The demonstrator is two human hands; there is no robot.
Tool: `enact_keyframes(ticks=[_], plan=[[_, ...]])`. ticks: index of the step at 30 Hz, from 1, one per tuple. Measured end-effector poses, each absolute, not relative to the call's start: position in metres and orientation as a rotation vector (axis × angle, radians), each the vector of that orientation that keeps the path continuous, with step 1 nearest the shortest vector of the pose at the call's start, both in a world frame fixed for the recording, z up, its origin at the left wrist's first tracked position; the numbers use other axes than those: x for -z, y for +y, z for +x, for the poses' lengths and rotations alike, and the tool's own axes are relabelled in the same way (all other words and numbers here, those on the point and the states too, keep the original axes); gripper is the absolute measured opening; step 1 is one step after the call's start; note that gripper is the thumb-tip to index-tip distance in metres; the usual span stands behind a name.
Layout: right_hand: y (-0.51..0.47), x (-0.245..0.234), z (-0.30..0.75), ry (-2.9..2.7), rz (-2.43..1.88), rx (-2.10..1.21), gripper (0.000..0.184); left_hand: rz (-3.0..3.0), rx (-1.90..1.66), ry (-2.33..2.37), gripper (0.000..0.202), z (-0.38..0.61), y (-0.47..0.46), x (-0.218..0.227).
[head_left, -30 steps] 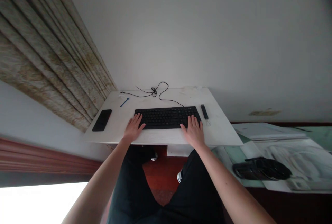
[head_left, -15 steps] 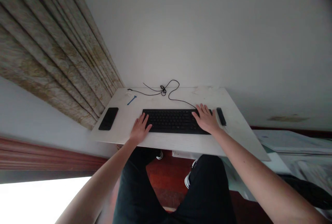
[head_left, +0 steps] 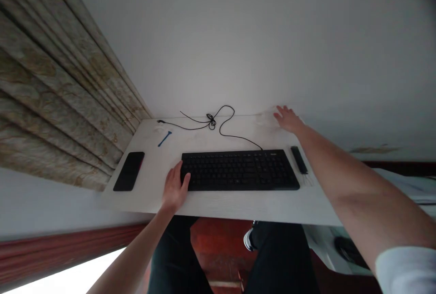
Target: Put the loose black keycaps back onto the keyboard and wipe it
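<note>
A black keyboard [head_left: 238, 170] lies flat along the middle of the white table. At its left end rests my left hand [head_left: 174, 187], fingers along the side and thumb apart over the corner keys; it is open. My right hand [head_left: 288, 119] is off the keyboard, stretched out by the back right edge of the table near the wall. Its fingers are spread and nothing shows in them. A faint pale, crinkled patch [head_left: 267, 119] lies just left of it; what it is I cannot make out. From the keyboard's back runs a thin black cable [head_left: 238, 137], bunched in a knot.
A black phone [head_left: 129, 171] lies on the left of the table [head_left: 221, 205], with a small blue stick-like tool [head_left: 165, 139] behind it. A narrow black object [head_left: 299, 160] lies right of the keyboard. Patterned curtains [head_left: 68, 80] hang at the left; a wall [head_left: 218, 48] stands behind.
My right hand has left the keyboard's right end and reached back toward the wall. My left hand stays at the left end. The view has shifted, with the table appearing closer.
</note>
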State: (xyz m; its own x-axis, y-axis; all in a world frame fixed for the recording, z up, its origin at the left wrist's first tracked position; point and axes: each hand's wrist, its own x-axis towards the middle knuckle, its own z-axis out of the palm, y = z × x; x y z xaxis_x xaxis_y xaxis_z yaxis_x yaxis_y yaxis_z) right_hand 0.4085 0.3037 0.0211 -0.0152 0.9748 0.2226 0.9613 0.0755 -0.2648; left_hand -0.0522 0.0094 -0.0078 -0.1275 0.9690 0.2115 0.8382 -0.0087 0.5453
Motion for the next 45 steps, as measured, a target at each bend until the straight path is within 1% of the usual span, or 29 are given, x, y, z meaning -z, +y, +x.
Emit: enact_keyframes(ticks=[2, 4, 8, 12, 14, 17, 19, 21, 25, 29, 31, 34, 37, 41, 45], plan=[[0.306, -0.012, 0.407, -2.017, -2.051, -0.243, 0.049, 1.915, -0.824, 2.038, 0.058, -0.051, 0.010, 0.007], [0.303, -0.006, 0.402, -1.995, -2.117, -0.297, 0.044, 1.941, -0.824, 2.023, 0.059, -0.050, 0.011, 0.005], [0.289, -0.009, 0.394, -1.895, -2.076, -0.198, 0.044, 1.978, -0.837, 2.015, 0.061, -0.048, 0.011, 0.004], [0.270, -0.033, 0.378, -1.750, -1.916, -0.093, 0.046, 1.963, -0.829, 2.042, 0.066, -0.049, 0.010, 0.006], [0.253, -0.045, 0.361, -1.779, -1.829, -0.066, 0.046, 1.945, -0.834, 2.049, 0.066, -0.050, 0.010, 0.007], [0.213, -0.056, 0.315, -1.924, -1.682, -0.076, 0.043, 1.913, -0.868, 2.048, 0.065, -0.051, 0.010, 0.010], [0.179, -0.058, 0.270, -2.009, -1.581, -0.008, 0.043, 1.909, -0.885, 2.033, 0.063, -0.051, 0.010, 0.010], [0.146, -0.056, 0.221, -2.100, -1.497, -0.013, 0.042, 1.913, -0.889, 2.017, 0.062, -0.051, 0.010, 0.011], [0.103, -0.046, 0.134, -2.317, -1.300, -0.296, 0.041, 1.862, -0.924, 2.001, 0.060, -0.054, 0.008, 0.012], [0.078, -0.036, 0.087, -2.441, -1.243, -0.370, 0.041, 1.751, -1.006, 1.965, 0.053, -0.059, 0.006, 0.015], [0.066, -0.032, 0.079, -2.450, -1.300, -0.335, 0.042, 1.712, -1.065, 1.921, 0.051, -0.061, 0.005, 0.016], [0.054, -0.029, 0.082, -2.398, -1.415, -0.275, 0.049, 1.673, -1.125, 1.889, 0.050, -0.063, 0.004, 0.017], [0.054, -0.026, 0.094, -2.325, -1.495, -0.261, 0.041, 1.659, -1.129, 1.893, 0.050, -0.063, 0.004, 0.016], [0.064, -0.024, 0.105, -2.249, -1.498, -0.278, 0.047, 1.666, -1.135, 1.897, 0.049, -0.062, 0.004, 0.017], [0.067, -0.025, 0.103, -2.266, -1.543, -0.187, 0.041, 1.653, -1.106, 1.915, 0.050, -0.062, 0.005, 0.016]])
